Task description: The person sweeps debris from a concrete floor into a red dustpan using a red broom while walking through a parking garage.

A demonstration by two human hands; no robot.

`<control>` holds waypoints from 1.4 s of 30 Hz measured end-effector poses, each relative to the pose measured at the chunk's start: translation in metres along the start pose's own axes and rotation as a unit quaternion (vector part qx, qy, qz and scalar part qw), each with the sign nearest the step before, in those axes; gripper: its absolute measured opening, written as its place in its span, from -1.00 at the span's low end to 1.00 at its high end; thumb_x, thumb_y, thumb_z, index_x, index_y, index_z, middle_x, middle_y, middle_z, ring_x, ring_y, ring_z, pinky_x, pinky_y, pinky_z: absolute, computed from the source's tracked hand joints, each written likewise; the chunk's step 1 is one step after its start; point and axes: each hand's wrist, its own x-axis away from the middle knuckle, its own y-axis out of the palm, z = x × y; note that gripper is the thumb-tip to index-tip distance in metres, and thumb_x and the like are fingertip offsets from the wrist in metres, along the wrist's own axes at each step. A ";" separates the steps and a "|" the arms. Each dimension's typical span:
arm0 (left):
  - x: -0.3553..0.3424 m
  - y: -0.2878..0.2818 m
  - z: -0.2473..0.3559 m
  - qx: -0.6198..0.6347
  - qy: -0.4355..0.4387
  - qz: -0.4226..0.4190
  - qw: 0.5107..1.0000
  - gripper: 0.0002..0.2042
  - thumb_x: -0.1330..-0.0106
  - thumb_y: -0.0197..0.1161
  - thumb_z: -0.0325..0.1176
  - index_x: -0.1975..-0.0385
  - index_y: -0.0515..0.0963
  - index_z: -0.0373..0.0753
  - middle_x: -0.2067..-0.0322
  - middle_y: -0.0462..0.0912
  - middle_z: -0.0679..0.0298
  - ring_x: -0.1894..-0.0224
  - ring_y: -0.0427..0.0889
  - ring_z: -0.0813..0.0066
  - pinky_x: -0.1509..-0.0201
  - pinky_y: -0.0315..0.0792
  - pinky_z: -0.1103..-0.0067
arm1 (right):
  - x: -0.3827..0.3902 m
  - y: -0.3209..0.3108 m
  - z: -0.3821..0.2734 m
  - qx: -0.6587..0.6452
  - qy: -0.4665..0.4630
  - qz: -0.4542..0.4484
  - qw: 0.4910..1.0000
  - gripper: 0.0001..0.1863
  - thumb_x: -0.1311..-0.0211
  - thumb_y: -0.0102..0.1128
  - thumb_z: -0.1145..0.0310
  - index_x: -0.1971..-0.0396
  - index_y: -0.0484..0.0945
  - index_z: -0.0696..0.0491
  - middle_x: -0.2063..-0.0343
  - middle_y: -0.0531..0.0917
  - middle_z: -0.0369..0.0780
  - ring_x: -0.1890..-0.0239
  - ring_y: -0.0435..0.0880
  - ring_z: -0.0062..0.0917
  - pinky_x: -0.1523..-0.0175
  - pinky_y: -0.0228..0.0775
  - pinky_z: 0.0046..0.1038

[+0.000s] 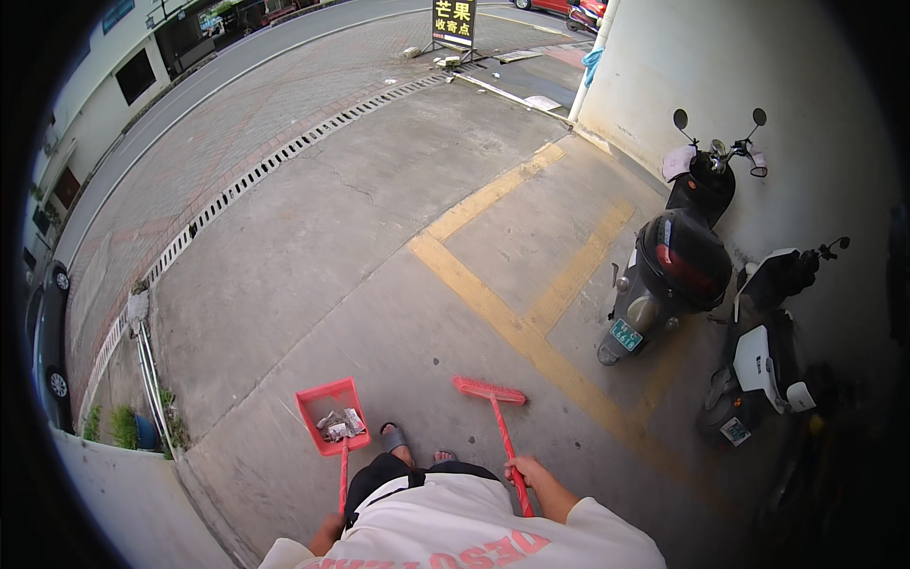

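Note:
My right hand (524,469) is closed around the red handle of a push broom (490,390), whose wide red head rests on the concrete ahead of my feet. On the other side, my left hand (330,529) grips the lower end of a long red handle, its fingers partly hidden by my shirt. That handle belongs to a red dustpan (305,412), which sits to the left of my feet. Inside the pan lies a small heap of crumpled paper scraps (340,424), pale and greyish.
Yellow parking lines (483,294) cross the concrete. A dark scooter (664,270) and a white one (758,365) stand along the right wall. A drain grate (275,169) runs across the far left. A signboard (453,24) stands far ahead; a potted plant (144,431) is at left.

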 end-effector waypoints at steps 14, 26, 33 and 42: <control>-0.212 -0.235 0.011 0.252 -0.278 -0.106 0.921 -0.67 -0.14 0.14 -0.22 0.14 0.52 -0.24 0.32 0.60 0.00 0.26 0.62 0.18 0.26 0.47 0.40 | -0.061 0.066 -0.114 0.069 0.059 0.095 0.991 -0.85 -0.10 0.06 0.35 0.57 0.49 0.10 0.71 0.48 -0.24 0.73 0.43 -0.50 0.63 0.29 -0.43; -0.371 -0.361 -0.007 0.426 -0.226 -0.087 0.872 -0.79 -0.14 0.18 -0.41 0.39 0.44 -0.48 0.73 0.41 0.17 0.73 0.43 0.33 0.73 0.28 0.42 | -0.131 0.085 -0.281 -0.051 0.011 0.164 0.985 -0.88 -0.09 0.02 0.46 0.51 0.51 0.17 0.67 0.54 -0.19 0.65 0.54 -0.38 0.52 0.44 -0.29; -0.416 -0.503 0.065 0.292 -0.339 -0.031 0.894 -0.67 -0.12 0.23 -0.32 0.26 0.51 -0.52 0.47 0.61 0.03 0.46 0.63 0.28 0.46 0.48 0.39 | -0.171 0.120 -0.407 0.071 0.009 0.143 0.987 -0.76 -0.01 0.15 0.34 0.38 0.57 0.20 0.50 0.63 -0.13 0.47 0.63 -0.38 0.33 0.47 -0.32; -0.545 -0.501 0.008 0.066 -0.119 -0.074 0.988 -0.69 -0.04 0.16 -0.09 0.33 0.58 -0.16 0.31 0.61 0.04 0.21 0.60 0.12 0.16 0.46 0.31 | -0.160 0.117 -0.582 0.174 0.039 0.064 0.982 -0.71 0.03 0.19 0.27 0.34 0.58 0.16 0.46 0.64 -0.12 0.43 0.63 -0.38 0.30 0.45 -0.34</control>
